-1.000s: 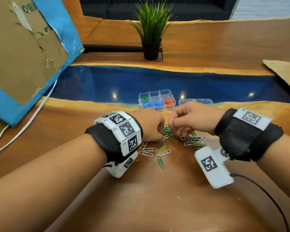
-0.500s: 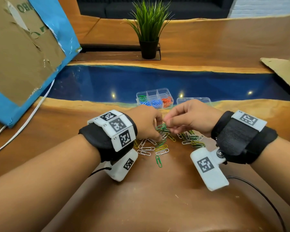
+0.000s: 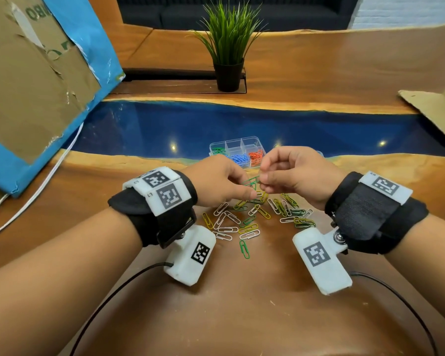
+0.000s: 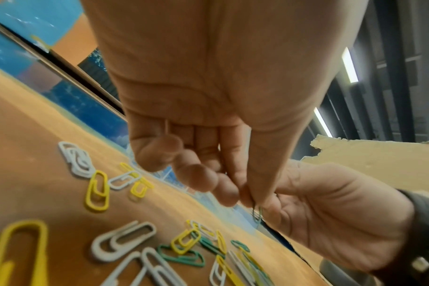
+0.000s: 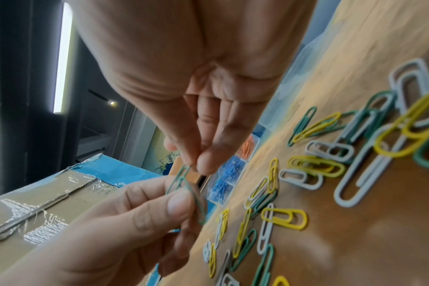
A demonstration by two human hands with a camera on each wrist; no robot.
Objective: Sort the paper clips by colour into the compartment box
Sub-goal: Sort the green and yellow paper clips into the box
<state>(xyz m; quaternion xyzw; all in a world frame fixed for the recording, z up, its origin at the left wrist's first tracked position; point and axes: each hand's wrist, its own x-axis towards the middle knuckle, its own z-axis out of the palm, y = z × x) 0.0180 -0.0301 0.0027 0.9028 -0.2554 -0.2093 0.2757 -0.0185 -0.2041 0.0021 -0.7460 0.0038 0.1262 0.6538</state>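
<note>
My left hand and my right hand meet above the glossy wooden table, fingertips of each pinched on thin green paper clips of looped, coated wire that seem hooked together; below them lies a loose pile of clips, green, yellow and white, flat on the wood. Just beyond my knuckles stands the clear plastic compartment box, its square cells holding green, blue and orange clips apart.

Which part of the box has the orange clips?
The front right compartment of the compartment box; the blue clips sit left of it, the green clips further left.
</note>
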